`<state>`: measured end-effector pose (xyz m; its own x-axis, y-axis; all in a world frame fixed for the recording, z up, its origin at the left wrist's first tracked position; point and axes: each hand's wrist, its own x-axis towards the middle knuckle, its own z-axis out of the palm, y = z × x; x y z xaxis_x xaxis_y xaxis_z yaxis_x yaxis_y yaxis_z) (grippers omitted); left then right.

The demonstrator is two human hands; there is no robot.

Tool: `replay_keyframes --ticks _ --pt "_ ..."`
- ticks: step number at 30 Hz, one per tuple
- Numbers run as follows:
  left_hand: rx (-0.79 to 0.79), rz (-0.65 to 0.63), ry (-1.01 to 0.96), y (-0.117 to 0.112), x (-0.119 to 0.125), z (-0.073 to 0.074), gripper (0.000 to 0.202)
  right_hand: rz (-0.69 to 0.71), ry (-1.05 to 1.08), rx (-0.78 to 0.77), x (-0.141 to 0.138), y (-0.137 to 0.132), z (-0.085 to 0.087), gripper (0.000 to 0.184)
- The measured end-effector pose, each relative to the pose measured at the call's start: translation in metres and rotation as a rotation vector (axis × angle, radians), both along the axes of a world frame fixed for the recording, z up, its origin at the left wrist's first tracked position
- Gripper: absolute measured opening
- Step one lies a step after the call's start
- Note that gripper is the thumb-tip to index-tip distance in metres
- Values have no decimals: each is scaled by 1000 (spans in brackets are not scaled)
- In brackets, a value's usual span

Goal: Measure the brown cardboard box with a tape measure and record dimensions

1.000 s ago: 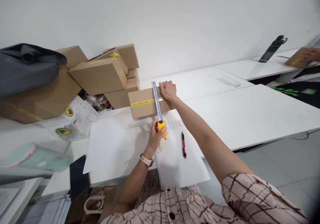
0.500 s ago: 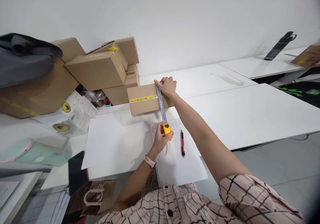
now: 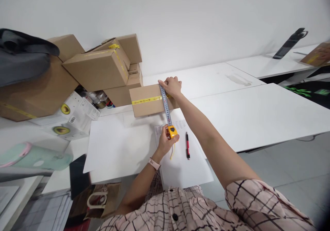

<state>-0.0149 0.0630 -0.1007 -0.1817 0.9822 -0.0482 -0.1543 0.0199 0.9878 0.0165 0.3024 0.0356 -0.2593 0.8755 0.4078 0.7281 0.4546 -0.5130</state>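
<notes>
Tape measure [image 3: 172,131] tight in left hand [image 3: 164,144], numerals [image 3: 165,105] along blade [image 3: 167,114], tip [image 3: 161,87] firm in right hand [image 3: 173,87]

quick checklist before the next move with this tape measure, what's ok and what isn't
1. Left hand gripping the tape measure: ok.
2. Right hand at the far end of the blade: ok.
3. Blade extended across the box: ok.
4. Blade tip flush with the box's far edge: cannot tell, hidden by the hand.
5. Pen in hand: not ok, lying on paper.
</notes>
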Motion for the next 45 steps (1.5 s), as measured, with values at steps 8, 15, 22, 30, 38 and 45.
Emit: replay_keyframes --ticks 8,15,22,30,38,45 --pt "4 -5 -94 -36 -10 22 72 1 -21 36 1 -3 -2 66" --pt "29 210 63 -125 -52 29 76 -82 -40 135 14 -64 -36 62" --pt "-104 121 297 -172 -72 32 74 -18 64 50 46 -142 -75 50" --pt "-175 -263 649 -172 -53 36 74 88 783 -305 123 -198 -53 60" --pt "-87 -166 582 -150 -33 31 105 231 657 -386 113 -273 -100 41" --pt "-38 89 858 -128 -69 38 98 -149 118 -351 126 -237 -124 31"
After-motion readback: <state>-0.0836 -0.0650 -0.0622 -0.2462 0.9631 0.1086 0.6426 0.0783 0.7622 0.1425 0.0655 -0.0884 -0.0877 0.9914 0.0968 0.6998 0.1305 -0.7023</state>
